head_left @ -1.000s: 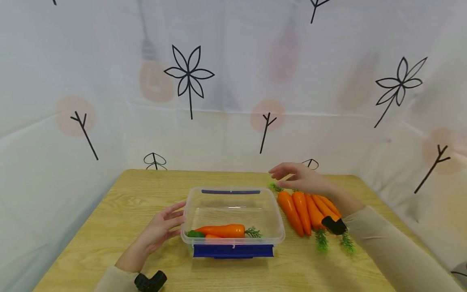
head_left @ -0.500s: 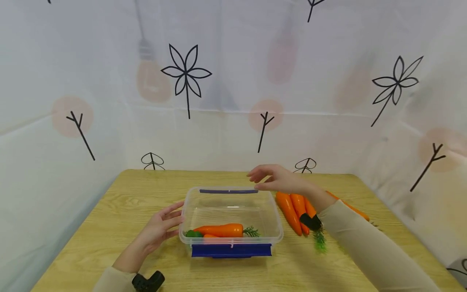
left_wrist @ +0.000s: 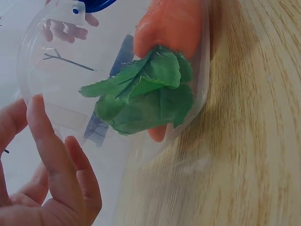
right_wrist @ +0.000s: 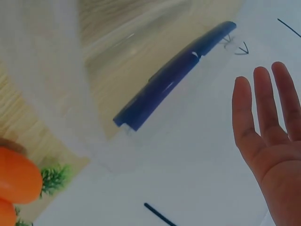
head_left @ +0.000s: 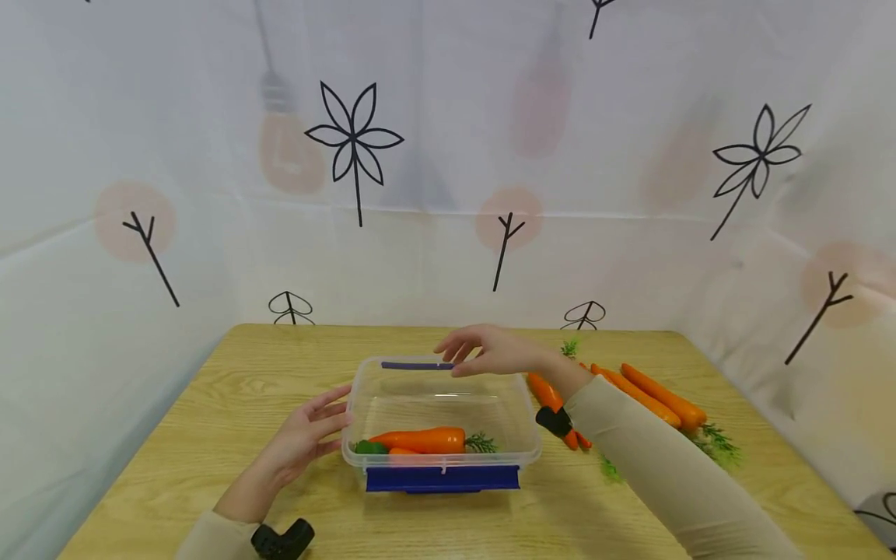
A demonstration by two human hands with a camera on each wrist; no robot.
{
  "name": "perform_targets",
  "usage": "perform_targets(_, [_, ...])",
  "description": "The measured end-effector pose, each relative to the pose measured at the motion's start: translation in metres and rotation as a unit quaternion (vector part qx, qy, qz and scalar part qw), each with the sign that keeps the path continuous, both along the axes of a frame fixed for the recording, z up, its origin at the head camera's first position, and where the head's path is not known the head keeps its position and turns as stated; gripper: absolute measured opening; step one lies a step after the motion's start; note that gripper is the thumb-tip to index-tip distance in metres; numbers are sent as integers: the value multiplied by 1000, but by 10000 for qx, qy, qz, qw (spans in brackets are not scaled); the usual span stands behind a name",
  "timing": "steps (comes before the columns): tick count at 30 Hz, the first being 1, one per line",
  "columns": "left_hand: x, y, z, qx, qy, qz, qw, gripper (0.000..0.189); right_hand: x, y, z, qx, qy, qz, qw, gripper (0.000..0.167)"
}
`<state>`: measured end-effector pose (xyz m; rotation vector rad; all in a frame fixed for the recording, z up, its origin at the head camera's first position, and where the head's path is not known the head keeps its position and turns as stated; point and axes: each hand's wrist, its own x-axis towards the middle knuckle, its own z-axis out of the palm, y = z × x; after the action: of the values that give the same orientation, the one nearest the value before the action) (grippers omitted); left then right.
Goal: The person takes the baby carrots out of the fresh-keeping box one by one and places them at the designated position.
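A clear plastic food container (head_left: 442,460) with blue latches stands on the table. Inside, along its front, lies an orange toy carrot (head_left: 427,440) with a feathery green top. Below it shows part of another carrot, beside green fabric leaves (left_wrist: 141,94). My left hand (head_left: 304,435) has its fingertips at the container's left wall, fingers loosely bent. Over the back right rim hovers my right hand (head_left: 500,351), near the back blue latch (right_wrist: 160,84). Its palm holds nothing in the right wrist view, where the fingers extend.
Several loose carrots (head_left: 661,393) lie on the table right of the container, partly hidden behind my right forearm. The wooden table (head_left: 294,358) ends at a white patterned cloth (head_left: 434,257) hung behind and at the sides.
My right hand has moved left, from above the loose carrots to over the container's back rim. Carrots at the far right have come out from behind the sleeve. The left hand stays put.
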<state>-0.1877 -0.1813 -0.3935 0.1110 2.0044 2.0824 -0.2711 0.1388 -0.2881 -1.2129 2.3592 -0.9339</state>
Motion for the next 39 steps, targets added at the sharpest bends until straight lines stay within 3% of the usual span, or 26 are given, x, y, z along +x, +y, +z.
perform_targets(7, [0, -3, -1, 16, 11, -67, 10000, 64, -5, -20, -10, 176, -269, 121, 9994, 39])
perform_targets(12, [1, -2, 1, 7, -26, -23, 10000, 64, -10, -33, -22, 254, -531, 442, 9973, 37])
perform_targets(18, [2, 0, 3, 14, -41, -9, 10000, 65, -12, -44, -37, 654, -1072, 511, 9908, 36])
perform_targets(22, [3, 0, 4, 63, -42, -42, 10000, 65, -12, -46, -45, 1071, -1528, 671, 9801, 40])
perform_targets(28, [4, 0, 4, 102, -11, -64, 9999, 65, -12, -47, -53, 1652, -2400, 1065, 9507, 50])
perform_targets(33, [3, 1, 4, 87, -55, -10, 9999, 64, -13, -47, -58, 1865, -2692, 1336, 9354, 57])
perform_targets(36, [3, 0, 4, 76, -51, -18, 10000, 65, -14, -47, -60, 1928, -2571, 1235, 9389, 56])
perform_targets(39, [4, 0, 4, 62, -8, -59, 10000, 65, -16, -45, -59, 1986, -2151, 752, 9532, 55])
